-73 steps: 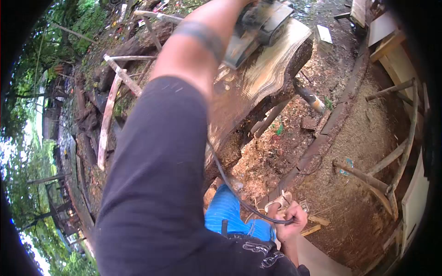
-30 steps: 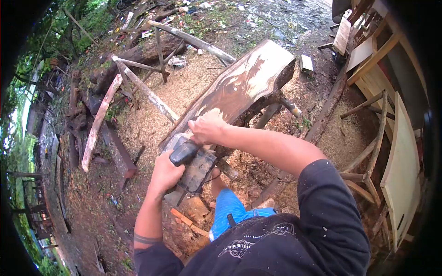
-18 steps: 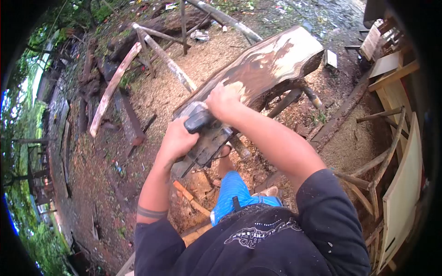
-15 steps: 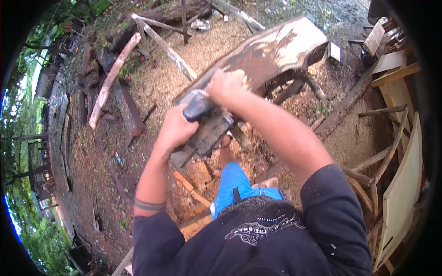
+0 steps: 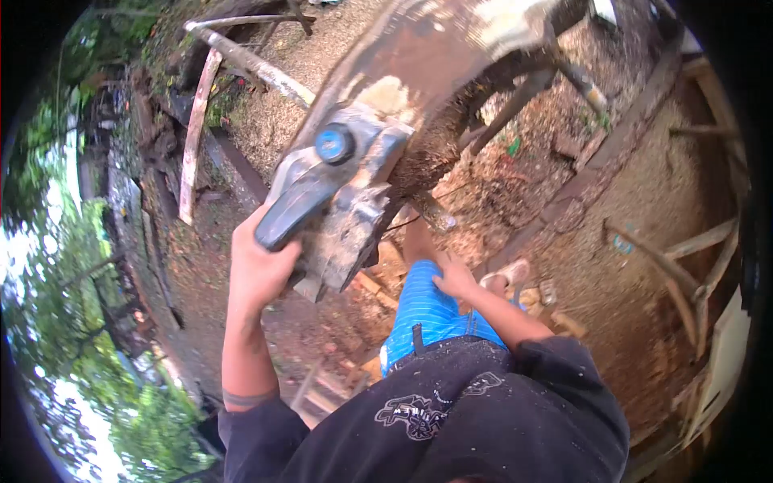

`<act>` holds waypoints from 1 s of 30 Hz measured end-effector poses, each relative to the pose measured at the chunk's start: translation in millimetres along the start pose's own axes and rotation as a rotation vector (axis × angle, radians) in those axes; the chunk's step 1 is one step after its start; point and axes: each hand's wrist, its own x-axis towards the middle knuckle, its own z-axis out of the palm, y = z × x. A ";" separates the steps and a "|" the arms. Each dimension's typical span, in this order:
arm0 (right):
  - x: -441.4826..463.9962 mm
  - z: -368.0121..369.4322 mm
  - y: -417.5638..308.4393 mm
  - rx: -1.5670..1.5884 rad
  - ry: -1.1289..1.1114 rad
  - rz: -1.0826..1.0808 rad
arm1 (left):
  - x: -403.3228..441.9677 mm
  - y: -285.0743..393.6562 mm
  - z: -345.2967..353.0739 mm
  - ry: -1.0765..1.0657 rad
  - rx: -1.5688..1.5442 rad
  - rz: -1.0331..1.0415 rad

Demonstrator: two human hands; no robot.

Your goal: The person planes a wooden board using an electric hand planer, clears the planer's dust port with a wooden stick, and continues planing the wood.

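Note:
A dusty electric planer (image 5: 322, 189) with a blue-capped front knob and a dark rear handle sits on the near end of a thick wooden slab (image 5: 439, 60). My left hand (image 5: 266, 258) is wrapped around the rear of the planer's handle. My right hand (image 5: 456, 278) lies on the leg of my blue shorts (image 5: 427, 302), fingers stretched out, and is apart from the planer. The slab has a brown face with pale bare patches and a rough, curved right edge. The planer hides the slab's near end.
Wooden poles (image 5: 258, 68) stand beyond the slab, and a leaning pole (image 5: 200, 137) is at the left. Wood shavings (image 5: 499, 193) and offcuts cover the ground around my feet. A frame of rough branches (image 5: 676, 270) and a pale panel (image 5: 721, 370) stand at the right.
My right hand has left the front of the planer and come down onto my shorts, uncovering the blue knob. My left hand stays on the handle. The view has tilted and shifted.

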 end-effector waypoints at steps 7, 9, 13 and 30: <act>90.1 114.7 -6.7 0.496 -0.286 0.201 | 0.0 -1.6 11.8 0.060 -0.056 -0.134; 108.3 108.5 -14.7 0.187 -0.486 0.040 | 1.2 -0.1 13.1 0.052 -0.023 -0.144; 119.4 144.2 -18.6 0.310 -0.475 -0.032 | -1.9 -6.3 15.5 0.113 -0.034 -0.116; -115.0 9.7 228.0 -0.002 -0.079 0.074 | 0.8 -3.1 11.8 0.092 -0.058 -0.141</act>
